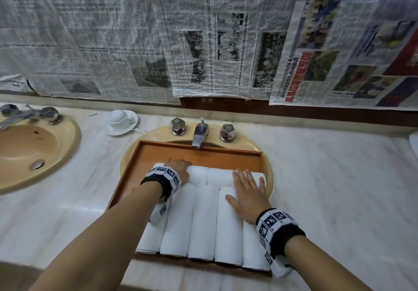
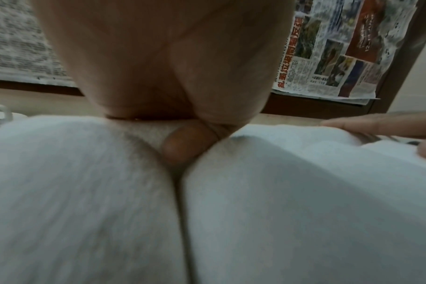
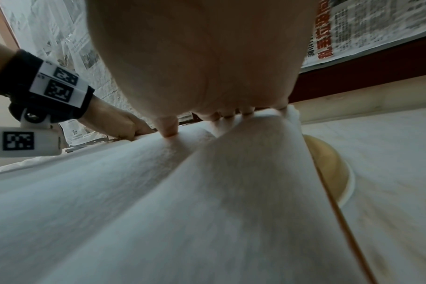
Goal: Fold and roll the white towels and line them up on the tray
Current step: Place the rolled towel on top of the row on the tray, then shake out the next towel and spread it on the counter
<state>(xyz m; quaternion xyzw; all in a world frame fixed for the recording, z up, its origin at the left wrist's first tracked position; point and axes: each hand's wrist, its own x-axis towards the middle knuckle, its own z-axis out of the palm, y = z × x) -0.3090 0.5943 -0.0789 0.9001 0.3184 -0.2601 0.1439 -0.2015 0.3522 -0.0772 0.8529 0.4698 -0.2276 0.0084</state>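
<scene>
A wooden tray [image 1: 203, 155] lies across a beige sink. Several rolled white towels [image 1: 203, 223] fill its front row side by side, and more rolls [image 1: 218, 175] lie in a back row. My left hand [image 1: 178, 168] is on the back-left roll with its fingers curled over the far side; in the left wrist view the thumb [image 2: 180, 144] is tucked between two rolls [image 2: 73, 192]. My right hand [image 1: 247, 192] lies flat with straight fingers across the right-hand rolls, and the right wrist view shows its fingertips [image 3: 169, 130] pressing into the towel [image 3: 207, 211].
A chrome tap [image 1: 200, 133] with two knobs overhangs the tray's far edge. A second sink [image 1: 34, 146] is at the left, with a white cup and saucer [image 1: 121, 121] between the sinks. Newspaper sheets [image 1: 226, 42] cover the wall. The marble counter [image 1: 339, 189] stretches right.
</scene>
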